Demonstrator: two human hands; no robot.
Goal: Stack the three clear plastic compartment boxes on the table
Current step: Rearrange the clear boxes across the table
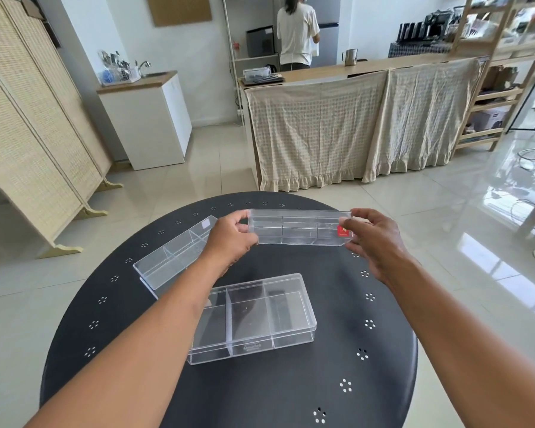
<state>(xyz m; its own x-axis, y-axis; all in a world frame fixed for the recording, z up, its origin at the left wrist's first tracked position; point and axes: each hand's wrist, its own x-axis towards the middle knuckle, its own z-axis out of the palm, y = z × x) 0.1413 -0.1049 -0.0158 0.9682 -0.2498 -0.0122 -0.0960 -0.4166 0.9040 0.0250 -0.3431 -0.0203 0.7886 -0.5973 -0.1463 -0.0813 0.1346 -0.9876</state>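
Three clear plastic compartment boxes are over a round black table [260, 390]. A narrow box with a red sticker [297, 227] hangs in the air above the table's far side, tilted toward me. My left hand [229, 239] grips its left end and my right hand [372, 236] grips its right end. A second narrow box [173, 256] lies on the table at the far left, partly behind my left wrist. A wider box with three compartments [257, 316] rests flat in the table's middle, below the held box.
The table has small hole clusters around its rim. Beyond it stand a cloth-draped counter [352, 128], a white cabinet [149, 118] and a woven folding screen [28, 134] on the left. A person [295, 32] stands far back, facing away.
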